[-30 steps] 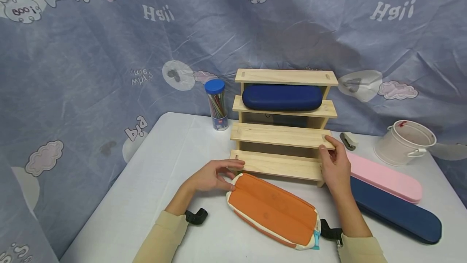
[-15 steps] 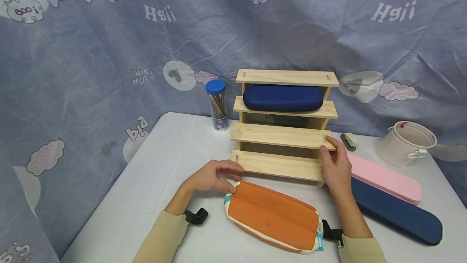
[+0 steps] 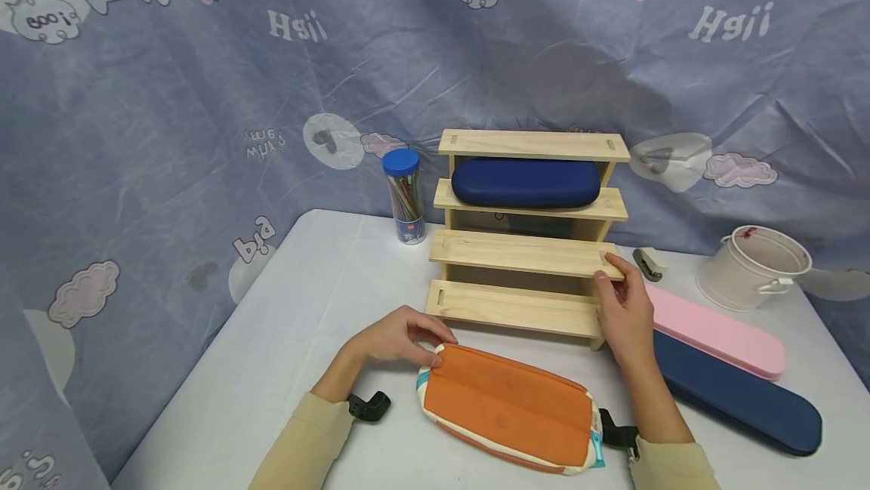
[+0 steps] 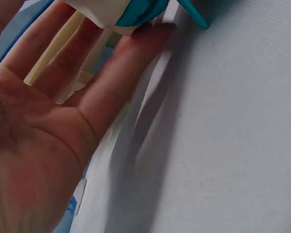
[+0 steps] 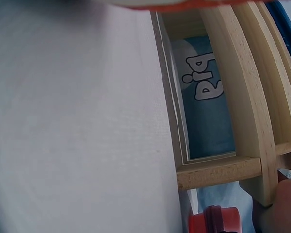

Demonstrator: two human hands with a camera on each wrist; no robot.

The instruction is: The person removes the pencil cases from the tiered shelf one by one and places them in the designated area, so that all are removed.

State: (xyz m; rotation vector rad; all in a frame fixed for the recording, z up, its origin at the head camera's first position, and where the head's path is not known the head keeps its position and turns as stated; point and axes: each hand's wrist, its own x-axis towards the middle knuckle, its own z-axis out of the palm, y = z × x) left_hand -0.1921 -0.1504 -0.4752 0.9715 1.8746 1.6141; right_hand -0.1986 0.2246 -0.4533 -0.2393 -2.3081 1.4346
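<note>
An orange pencil case [image 3: 510, 407] with cream edges and teal tabs lies slanted in front of a tiered wooden shelf [image 3: 519, 252]. My left hand [image 3: 401, 335] pinches the case's left end, thumb on the near side and fingers behind. In the left wrist view, the fingers [image 4: 106, 92] reach under the case's cream-and-teal end [image 4: 136, 12]. With my right hand [image 3: 625, 309] I grip the right end of the second-lowest board. A dark blue case [image 3: 526, 182] rests on an upper tier. The right wrist view shows the shelf's frame [image 5: 223, 170] and part of my hand [image 5: 287, 204].
Right of the shelf lie a pink case [image 3: 717, 333] and a navy case [image 3: 741, 396]. Behind them are a small stapler [image 3: 650, 263] and a white bucket [image 3: 751, 267]. A blue-lidded tube of pencils [image 3: 405, 195] stands left of the shelf. Patterned cloth hangs behind.
The orange pencil case's left end has swung towards me, away from the shelf's lowest board. My left hand has come slightly nearer with it. The right hand stays on the shelf.
</note>
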